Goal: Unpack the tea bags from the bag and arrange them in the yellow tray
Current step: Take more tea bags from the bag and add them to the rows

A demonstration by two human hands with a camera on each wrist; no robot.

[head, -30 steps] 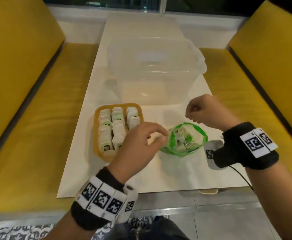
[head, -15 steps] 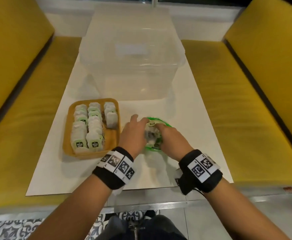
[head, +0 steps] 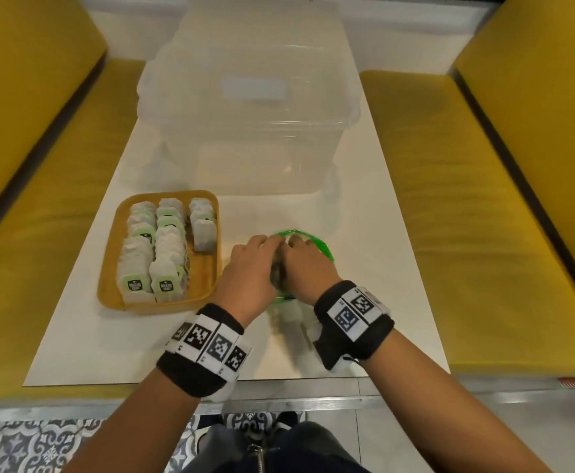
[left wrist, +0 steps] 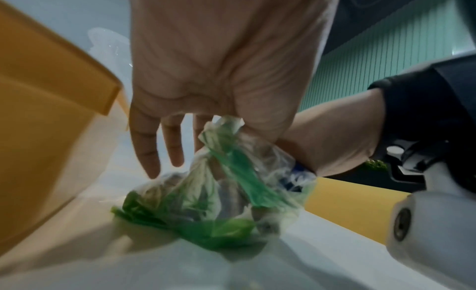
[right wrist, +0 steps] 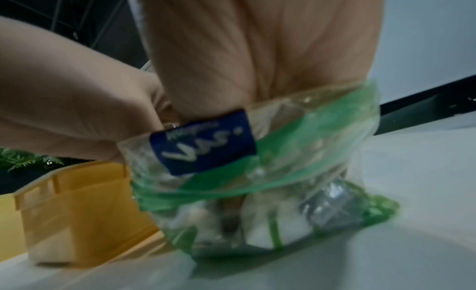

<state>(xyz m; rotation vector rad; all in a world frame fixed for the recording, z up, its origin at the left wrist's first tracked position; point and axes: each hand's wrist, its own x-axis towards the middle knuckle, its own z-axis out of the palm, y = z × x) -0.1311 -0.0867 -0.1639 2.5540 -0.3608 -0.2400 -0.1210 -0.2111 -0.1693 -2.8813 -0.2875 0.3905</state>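
1. A clear plastic bag (head: 318, 242) with green trim and a blue label sits crumpled on the white table (head: 375, 268), just right of the yellow tray (head: 108, 268); pale tea bags show through its film in both wrist views.

2. The left hand (head: 250, 271) has its grip clamped on the bag's gathered rim between thumb and forefinger, the other fingers (left wrist: 148, 152) hanging straight beside the tray.

3. The right hand (head: 305, 264) reaches down into the bag's mouth; its fingers are hidden behind the film, so whether that grip is apart or together cannot be told.

4. The yellow tray holds tea bags (head: 156, 247) standing in three rows: the two rows farther from the bag run its full length, the row nearest the bag is short and leaves bare tray floor at the near end.

5. A large clear storage tub (head: 248, 124) stands beyond the tray, farther from the person, and appears empty.

6. Bare table surface lies right of the bag up to the table edge and between the tray and the near edge; yellow bench cushions (head: 467, 199) flank the table on both sides.
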